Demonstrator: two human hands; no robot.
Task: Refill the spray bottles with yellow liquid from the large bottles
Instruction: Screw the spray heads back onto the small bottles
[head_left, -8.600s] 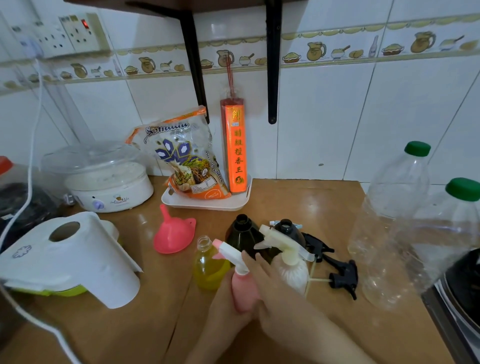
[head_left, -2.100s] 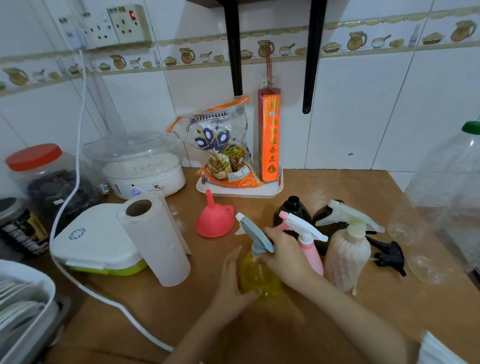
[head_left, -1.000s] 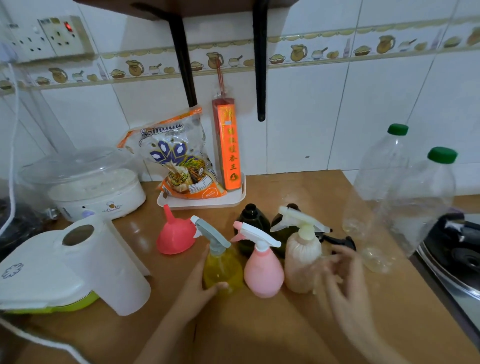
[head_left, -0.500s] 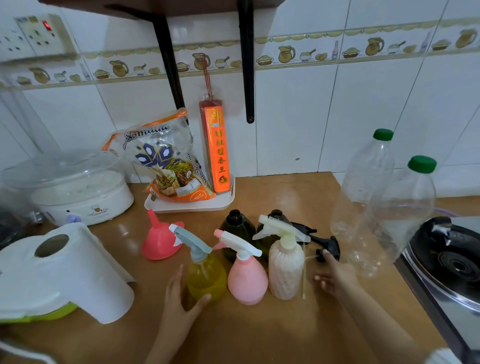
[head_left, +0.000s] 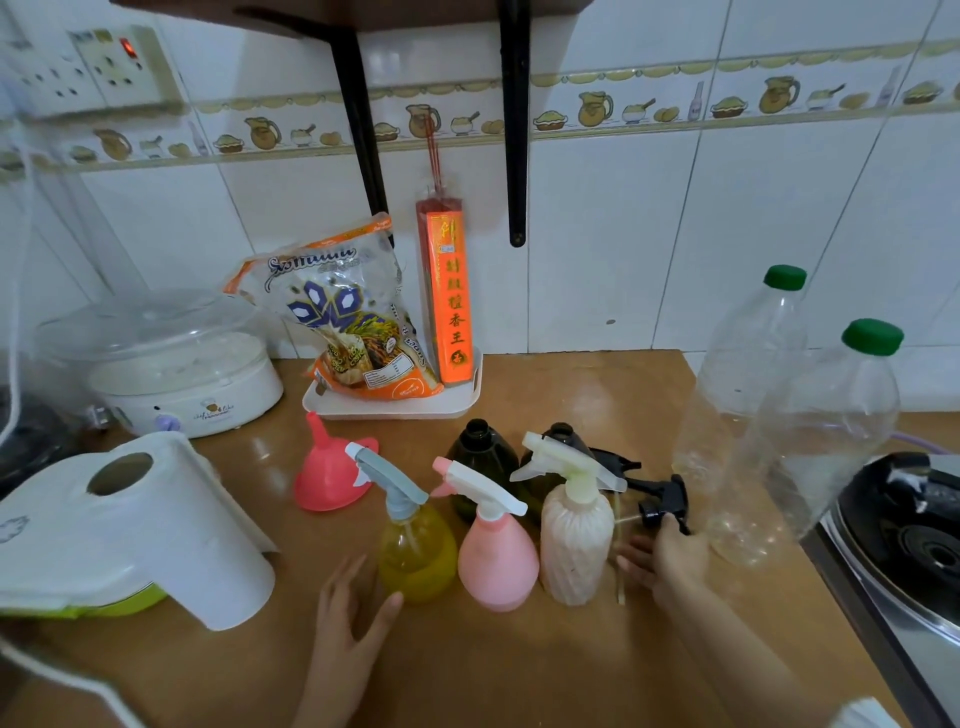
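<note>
1. We look down at a brown wooden countertop (head_left: 519, 670) against a white tiled wall (head_left: 597, 260).
2. Near centre stand a yellow spray bottle (head_left: 415, 551), a pink spray bottle (head_left: 496, 558) and a white spray bottle (head_left: 575, 540).
3. Two clear large bottles (head_left: 810, 431) with green caps stand right.
4. Our left hand (head_left: 348, 618) lies relaxed, fingers straight, beside the yellow one.
5. Our right hand (head_left: 665, 556) reaches a black sprayer head (head_left: 662, 501); we cannot tell its grasp.

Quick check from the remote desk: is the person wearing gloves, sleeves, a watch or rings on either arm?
No gloves: the left hand and right hand are bare, and both forearms are uncovered as far as the frame shows. No watch, ring or bracelet is visible. A bit of white fabric, perhaps a sleeve, shows at the bottom right corner by the right arm.
</note>
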